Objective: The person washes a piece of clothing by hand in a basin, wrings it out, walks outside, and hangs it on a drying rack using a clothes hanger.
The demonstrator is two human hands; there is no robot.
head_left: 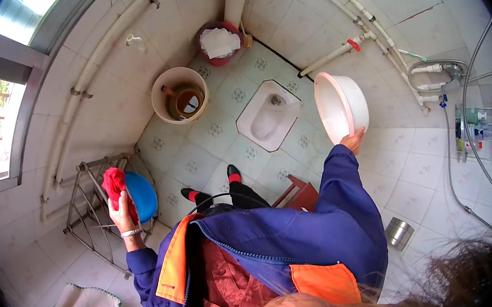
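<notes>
My left hand (121,213) is closed around a bunched red cloth (115,182), holding it up beside a metal rack. Just behind the cloth, a blue basin (141,194) leans in the rack (87,213). On the other side, my right hand (354,140) grips the rim of a white plastic basin (356,103) with a pinkish edge. That basin is tipped on its side in the air, its opening facing left toward the squat toilet (266,121). Part of the right hand's fingers is hidden behind the basin.
A large bucket (160,108) with a brown dipper (188,101) stands by the left wall. In the corner is a red bin (212,59) with white paper. A dark red stool (299,196) sits near my feet. Pipes and a shower hose (453,173) run along the right wall.
</notes>
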